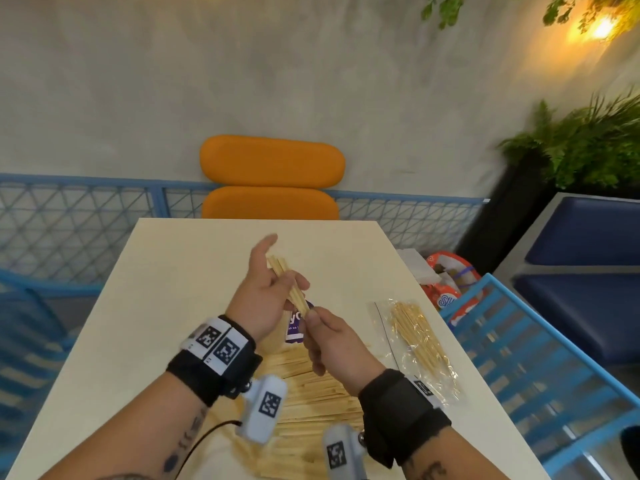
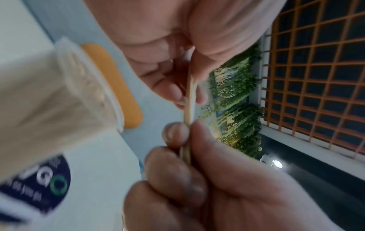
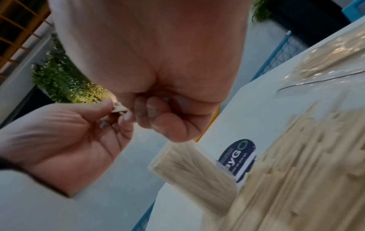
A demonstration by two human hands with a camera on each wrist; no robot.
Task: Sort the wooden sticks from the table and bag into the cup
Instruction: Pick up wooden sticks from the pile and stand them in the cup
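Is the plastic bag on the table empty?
No, the clear bag lying on the table holds a bundle of thin sticks.

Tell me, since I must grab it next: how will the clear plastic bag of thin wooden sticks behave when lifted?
The clear plastic bag of thin wooden sticks looks crinkly and limp, so it would probably sag around its contents. The glossy film may be slippery. The sticks inside lie loose, so they would likely shift.

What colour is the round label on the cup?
Dark navy with white lettering and a green ring; the cup's label shows best in the right wrist view.
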